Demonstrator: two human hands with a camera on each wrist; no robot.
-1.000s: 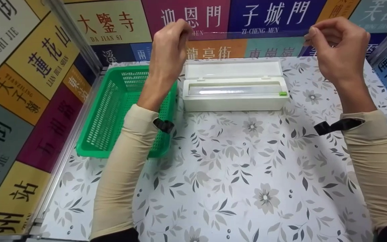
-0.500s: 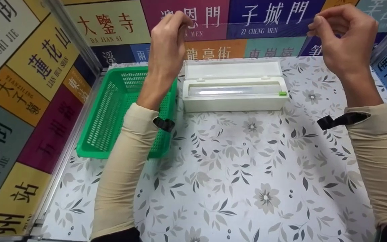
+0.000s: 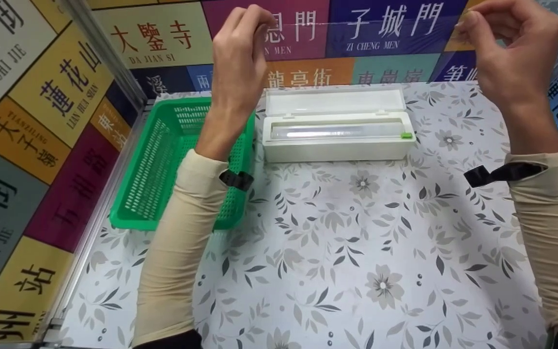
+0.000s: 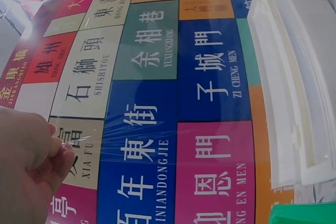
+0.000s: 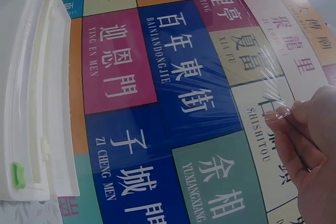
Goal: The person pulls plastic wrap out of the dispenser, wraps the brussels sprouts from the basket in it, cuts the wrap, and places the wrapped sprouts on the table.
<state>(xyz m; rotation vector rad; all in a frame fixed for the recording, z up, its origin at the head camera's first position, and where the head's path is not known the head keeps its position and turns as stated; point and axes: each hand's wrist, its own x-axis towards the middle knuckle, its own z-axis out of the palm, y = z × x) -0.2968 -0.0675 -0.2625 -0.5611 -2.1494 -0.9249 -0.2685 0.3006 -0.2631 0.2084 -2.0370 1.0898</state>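
Between my two raised hands stretches a clear sheet of cling film [image 3: 380,31], visible mostly by its shine and creases. My left hand [image 3: 238,72] pinches one upper corner; in the left wrist view the film [image 4: 94,145] gathers in folds at the fingertips. The other corner is pinched by thumb and fingers of my right hand [image 3: 519,58], and creases [image 5: 270,80] fan out from there in the right wrist view. Below and behind stands a white cling film dispenser [image 3: 337,151], its lid [image 3: 335,102] tipped back, with a green slider [image 3: 406,135] at its right end.
A green plastic basket [image 3: 133,223] stands at the left, partly behind my left arm. A flower-patterned cover [image 3: 332,252] lies over the table. Panels with large printed characters [image 3: 158,36] wall in the back and sides.
Both hands have risen. The right hand has also moved to the right, so the gap between the hands is wider, with the film spanning it. Dispenser and basket stay put.
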